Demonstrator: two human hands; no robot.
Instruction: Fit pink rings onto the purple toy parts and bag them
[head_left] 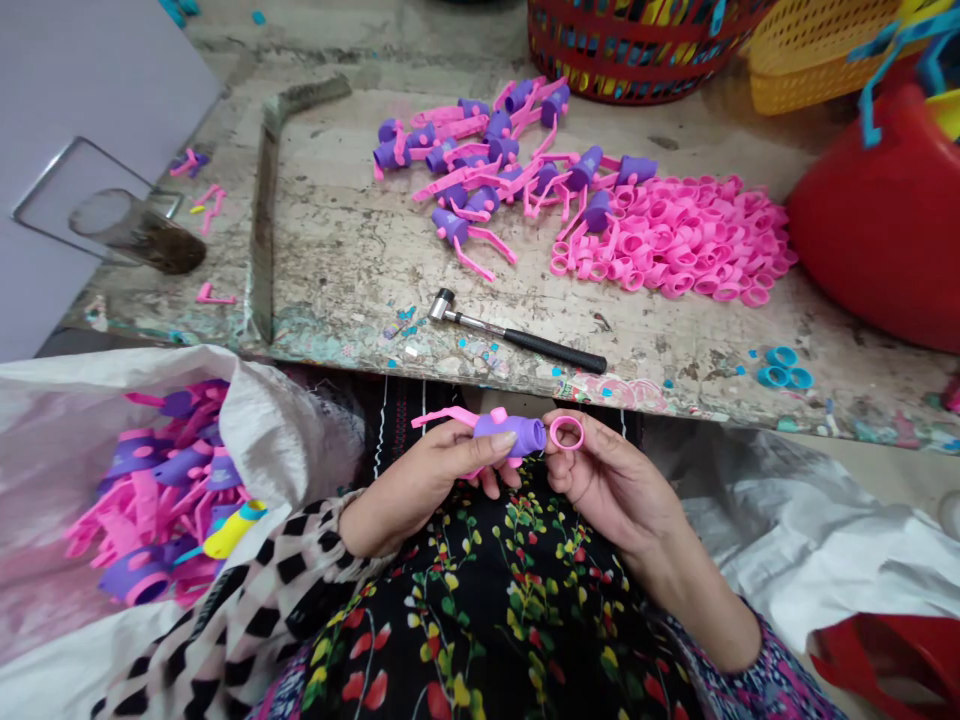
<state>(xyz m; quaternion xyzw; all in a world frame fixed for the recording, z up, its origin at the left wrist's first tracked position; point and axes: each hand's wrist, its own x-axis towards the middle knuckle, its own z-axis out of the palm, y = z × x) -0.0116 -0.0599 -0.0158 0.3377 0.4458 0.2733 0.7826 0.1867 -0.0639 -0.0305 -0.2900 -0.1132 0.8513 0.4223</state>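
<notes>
My left hand (442, 465) is closed round a purple plastic barrel (517, 436) with pink arms, held just in front of the table edge. Its open end points right. Between the fingertips of my right hand (607, 480) is a pink plastic ring (567, 432), close beside that open end; whether they touch I cannot tell. On the table above lies a small hammer (525, 340) with a black handle. Behind it are a heap of pink rings (690, 240) and a group of purple barrels (480, 165) with pink arms.
At my left, a white sack (255, 400) holds several purple-and-pink pieces. A bent metal bar (262, 210) and a glass in a wire holder (135, 230) are on the left. Red basket (600, 60), yellow basket (810, 60) and red tub (877, 220) stand behind; blue rings (784, 368) lie right.
</notes>
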